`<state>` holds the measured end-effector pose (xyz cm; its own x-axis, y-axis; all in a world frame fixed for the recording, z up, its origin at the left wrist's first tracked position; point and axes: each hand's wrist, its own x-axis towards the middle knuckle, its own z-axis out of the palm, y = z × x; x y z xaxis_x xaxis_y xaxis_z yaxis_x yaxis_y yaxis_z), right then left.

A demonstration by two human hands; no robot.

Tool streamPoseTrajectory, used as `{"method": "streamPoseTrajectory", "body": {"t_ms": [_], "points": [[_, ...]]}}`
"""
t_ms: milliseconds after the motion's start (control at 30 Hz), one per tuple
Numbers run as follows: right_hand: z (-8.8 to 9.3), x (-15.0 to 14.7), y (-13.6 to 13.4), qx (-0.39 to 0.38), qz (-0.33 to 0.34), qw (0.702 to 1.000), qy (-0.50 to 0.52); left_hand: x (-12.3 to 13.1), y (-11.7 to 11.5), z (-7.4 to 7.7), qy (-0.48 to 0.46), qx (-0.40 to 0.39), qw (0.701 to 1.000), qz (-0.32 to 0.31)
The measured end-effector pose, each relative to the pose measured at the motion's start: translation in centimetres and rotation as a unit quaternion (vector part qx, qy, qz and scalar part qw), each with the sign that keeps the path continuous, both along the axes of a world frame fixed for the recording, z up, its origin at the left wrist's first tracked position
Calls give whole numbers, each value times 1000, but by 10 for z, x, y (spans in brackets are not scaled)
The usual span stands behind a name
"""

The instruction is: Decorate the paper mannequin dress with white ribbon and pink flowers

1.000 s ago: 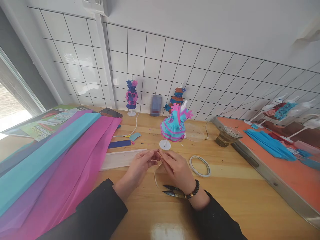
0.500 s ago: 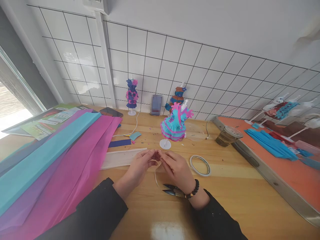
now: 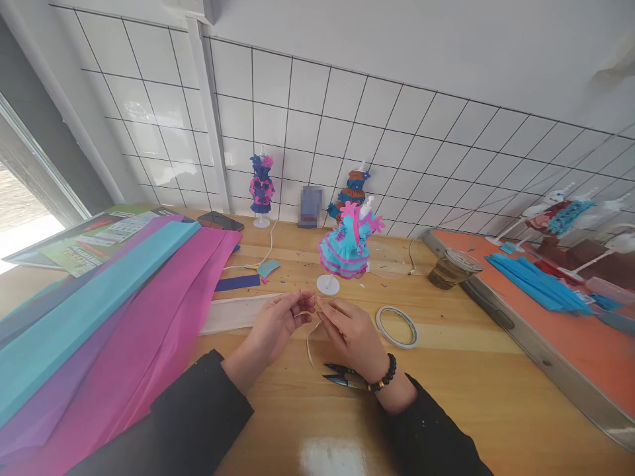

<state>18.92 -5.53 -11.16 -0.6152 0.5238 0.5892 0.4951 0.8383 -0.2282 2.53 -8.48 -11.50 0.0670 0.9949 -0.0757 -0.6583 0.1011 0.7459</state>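
Both hands meet over the wooden table, in front of a small dress form [image 3: 346, 248] in a ruffled turquoise dress with pink trim. My right hand [image 3: 351, 332] is closed in a pinch on a thin white strip [image 3: 309, 345], whose free end hangs below toward the table. Fingers curled, my left hand [image 3: 278, 324] has its tips close to the right fingertips; what lies between them is too small to make out. Thread snips [image 3: 340, 377] with dark blades lie under my right wrist. Right of that hand is a roll of tape [image 3: 397, 327].
Pink, purple and turquoise crepe paper sheets [image 3: 163, 324] cover the left side. A white paper strip [image 3: 231, 314] and a dark blue piece [image 3: 238, 283] lie beside them. Two more dressed forms [image 3: 262, 188] stand by the tiled wall. At right are a brown cup [image 3: 454, 269] and an orange-topped surface [image 3: 560, 324].
My left fingers have drawn slightly back and spread a little from the right fingertips. My right hand stays nearly in place with the white strip hanging.
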Motion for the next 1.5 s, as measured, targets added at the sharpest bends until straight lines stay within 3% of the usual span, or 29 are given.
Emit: {"method": "streamPoseTrajectory", "body": {"t_ms": [300, 967, 1500], "points": [[-2, -1, -1, -1, 3, 1000, 18, 2, -3, -5, 31, 15, 999, -5], [-3, -3, -2, 21, -11, 999, -37, 11, -6, 8, 111, 26, 993, 5], [-1, -3, -3, 82, -84, 991, -64, 10, -6, 4, 177, 43, 983, 17]]}}
